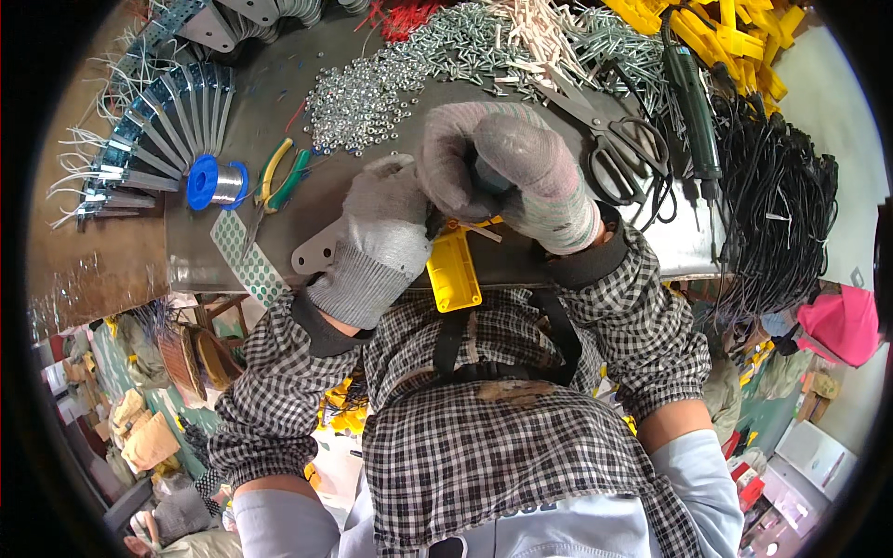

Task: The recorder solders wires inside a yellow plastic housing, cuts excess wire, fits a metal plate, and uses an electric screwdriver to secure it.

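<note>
So the nearest thing here is the black-and-white checked cloth apron (521,437), and it sits right behind the work, so I'd watch that its fabric doesn't get between the fingers and the part. Past it is the dark grey metal tabletop (274,102); imo the fiddly bit would go better a little further in over that, since anything dropped at the front edge could end up in the lap. The thick bundle of thin black cables (777,195) is off to the right, well apart from the hands, which is a good spot for it. The right hand (539,177), in a grey knit glove with faint stripes, is bent into a loose curl, fingers well folded; its tips are hidden, so can't tell what it's got hold of, if anything. The left hand (379,205), in a plain grey knit glove, looks closed on the upper end of the long rectangular yellow plastic box (453,270), tips tucked out of view. That box sits below and between the hands, lower end past the table's front edge. I'd let the left steady it and the right do the fine stuff, minding the short pale thin strip (485,232) just beside its top.
</note>
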Demonstrator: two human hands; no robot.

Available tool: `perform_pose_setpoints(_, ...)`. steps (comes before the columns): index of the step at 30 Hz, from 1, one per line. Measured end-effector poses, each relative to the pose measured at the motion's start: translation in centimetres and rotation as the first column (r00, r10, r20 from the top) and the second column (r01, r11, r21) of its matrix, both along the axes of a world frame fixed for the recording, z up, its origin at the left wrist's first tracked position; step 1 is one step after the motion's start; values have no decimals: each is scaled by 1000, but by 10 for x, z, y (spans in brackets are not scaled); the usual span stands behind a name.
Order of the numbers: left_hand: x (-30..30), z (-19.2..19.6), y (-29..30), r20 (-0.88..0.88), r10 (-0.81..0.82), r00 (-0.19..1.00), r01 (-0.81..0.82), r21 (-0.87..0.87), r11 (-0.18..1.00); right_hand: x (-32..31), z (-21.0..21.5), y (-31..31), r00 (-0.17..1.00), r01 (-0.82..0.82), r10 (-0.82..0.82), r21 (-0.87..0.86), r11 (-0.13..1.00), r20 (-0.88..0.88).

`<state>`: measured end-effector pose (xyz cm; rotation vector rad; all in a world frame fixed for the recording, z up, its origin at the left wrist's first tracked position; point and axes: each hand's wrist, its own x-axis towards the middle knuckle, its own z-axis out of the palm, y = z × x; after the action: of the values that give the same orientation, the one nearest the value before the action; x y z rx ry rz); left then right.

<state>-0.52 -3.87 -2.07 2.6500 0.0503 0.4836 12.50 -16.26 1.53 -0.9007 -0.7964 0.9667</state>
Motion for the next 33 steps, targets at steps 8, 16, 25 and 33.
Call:
perform_pose_setpoints(8,7,66,19,-440,-79,895,-203,-557,805,28,4,3,933,-356,359,94,930,-15)
perform_pose_setpoints(16,42,104,4,143,-446,884,468,-266,843,-32,23,-1,992,122,-109,-290,949,62)
perform_pose_setpoints(25,24,53,51,495,-79,865,375,-535,757,-21,41,13,962,242,-270,-324,915,-46)
perform_pose_setpoints(33,-56,9,30,-139,-44,989,68,179,982,124,34,-12,648,531,-603,-290,796,-466)
